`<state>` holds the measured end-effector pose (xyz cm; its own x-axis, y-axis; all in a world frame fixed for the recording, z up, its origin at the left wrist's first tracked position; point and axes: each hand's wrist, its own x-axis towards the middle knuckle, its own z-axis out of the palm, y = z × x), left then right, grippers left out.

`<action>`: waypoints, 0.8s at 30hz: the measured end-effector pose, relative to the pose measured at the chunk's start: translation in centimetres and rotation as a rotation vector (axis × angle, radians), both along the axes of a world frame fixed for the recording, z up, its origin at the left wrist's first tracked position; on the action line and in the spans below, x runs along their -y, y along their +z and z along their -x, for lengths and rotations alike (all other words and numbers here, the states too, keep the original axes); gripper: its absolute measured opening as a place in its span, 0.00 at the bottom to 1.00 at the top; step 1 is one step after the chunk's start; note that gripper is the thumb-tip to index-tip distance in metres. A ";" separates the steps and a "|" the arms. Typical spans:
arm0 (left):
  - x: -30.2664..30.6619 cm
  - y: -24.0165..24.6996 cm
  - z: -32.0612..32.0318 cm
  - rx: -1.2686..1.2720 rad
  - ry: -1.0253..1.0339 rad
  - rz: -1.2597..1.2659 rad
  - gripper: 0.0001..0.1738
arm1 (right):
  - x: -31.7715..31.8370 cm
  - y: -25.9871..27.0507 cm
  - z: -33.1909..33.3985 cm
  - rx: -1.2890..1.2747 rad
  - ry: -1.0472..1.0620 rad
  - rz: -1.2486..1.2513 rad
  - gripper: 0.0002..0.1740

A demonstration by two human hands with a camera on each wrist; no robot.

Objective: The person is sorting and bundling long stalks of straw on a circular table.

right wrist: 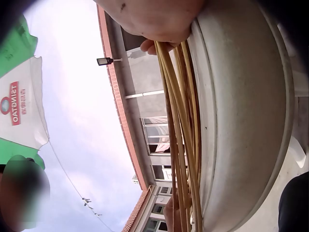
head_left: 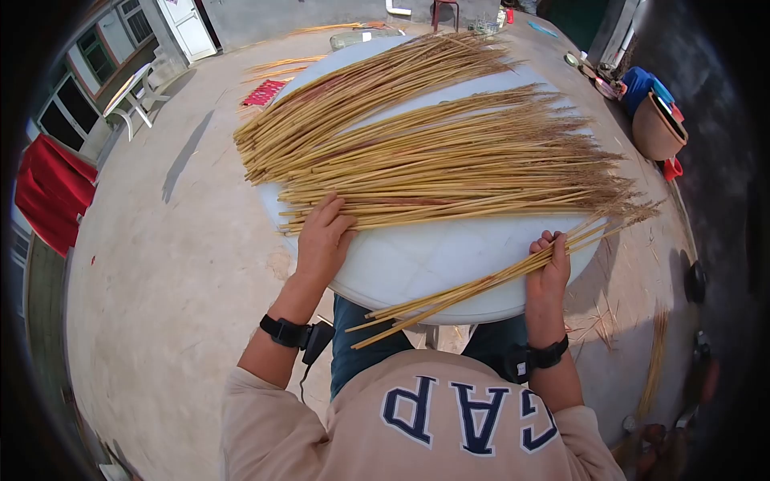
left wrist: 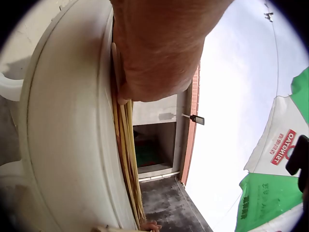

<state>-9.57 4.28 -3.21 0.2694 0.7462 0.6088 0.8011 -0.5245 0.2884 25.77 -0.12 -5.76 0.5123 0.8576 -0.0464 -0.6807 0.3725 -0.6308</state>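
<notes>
Two broad heaps of dry yellow stalks with feathery brown heads lie on a round white table [head_left: 449,252]. In the head view, the left hand [head_left: 323,240] rests at the cut ends of the near heap [head_left: 449,172], fingertips touching its front stalks. The right hand [head_left: 549,268] grips several loose stalks [head_left: 473,286] near their feathery end, fingers curled round them. Their cut ends slant down to the left, past the table's near edge and over the lap. The right wrist view shows these held stalks [right wrist: 181,121] running down from the hand beside the table rim [right wrist: 205,96].
The far heap [head_left: 353,100] spreads behind the near one. More stalks [head_left: 656,361] lie on the ground at right. A white table [head_left: 132,96] stands at the far left, near a red cloth [head_left: 52,192]. Pots and buckets [head_left: 658,128] line the right side.
</notes>
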 end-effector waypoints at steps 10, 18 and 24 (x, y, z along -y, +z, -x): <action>2.7 -0.5 -1.0 0.061 0.026 -0.007 0.11 | 0.1 0.8 0.4 0.015 0.020 0.028 0.10; 3.4 0.6 0.6 0.176 0.117 -0.040 0.17 | 0.2 0.8 0.5 0.018 0.005 0.057 0.10; 4.3 -1.8 4.9 0.457 0.437 0.051 0.29 | 0.2 0.6 0.4 0.007 0.014 0.040 0.10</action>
<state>-14.51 0.01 -5.00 -0.3456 0.7596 0.5510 0.7285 -0.1530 0.6678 25.42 -0.28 -5.15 0.5008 0.8620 -0.0777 -0.6813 0.3373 -0.6497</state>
